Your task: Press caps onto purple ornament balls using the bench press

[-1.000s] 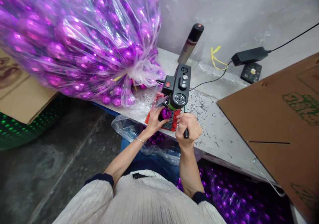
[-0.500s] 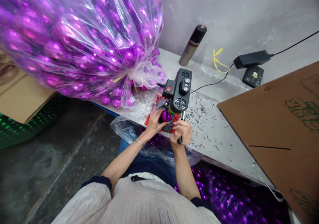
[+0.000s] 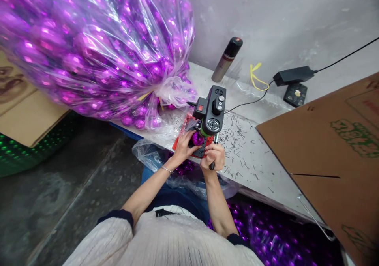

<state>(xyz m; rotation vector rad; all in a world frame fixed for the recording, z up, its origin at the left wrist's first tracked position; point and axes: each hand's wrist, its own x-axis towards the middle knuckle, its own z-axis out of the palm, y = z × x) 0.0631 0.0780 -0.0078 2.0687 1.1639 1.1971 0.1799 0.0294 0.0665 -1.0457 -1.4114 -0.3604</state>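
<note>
Head view: your left hand [image 3: 182, 148] is cupping the ball [image 3: 197, 139], with fingers lying along its left and far side and the thumb reaching round the near side, so you are grasping it rather than merely touching it. The ball is sitting above the dark plate [image 3: 199, 153], beside the green collar [image 3: 204, 132] of the press [image 3: 213, 110]; the press is hiding where they are meeting, so whether they are touching is impossible to tell. Your right hand [image 3: 214, 155] is clenching round the lever [image 3: 211, 166], just right of the plate, and the black grip is showing at the near end of your fist.

For good work here, you should be holding the ball steady and square to the collar, squeezing lightly, since its shiny shell is probably marking easily. You should be working the lever smoothly and evenly; jerking it could be tilting the ball. Your left fingertips are lying close to the collar, so be guiding from the ball's sides. Loose pins [image 3: 233, 135] are littering the tabletop [image 3: 264, 176] at right, and you should be minding your right wrist there.
</note>
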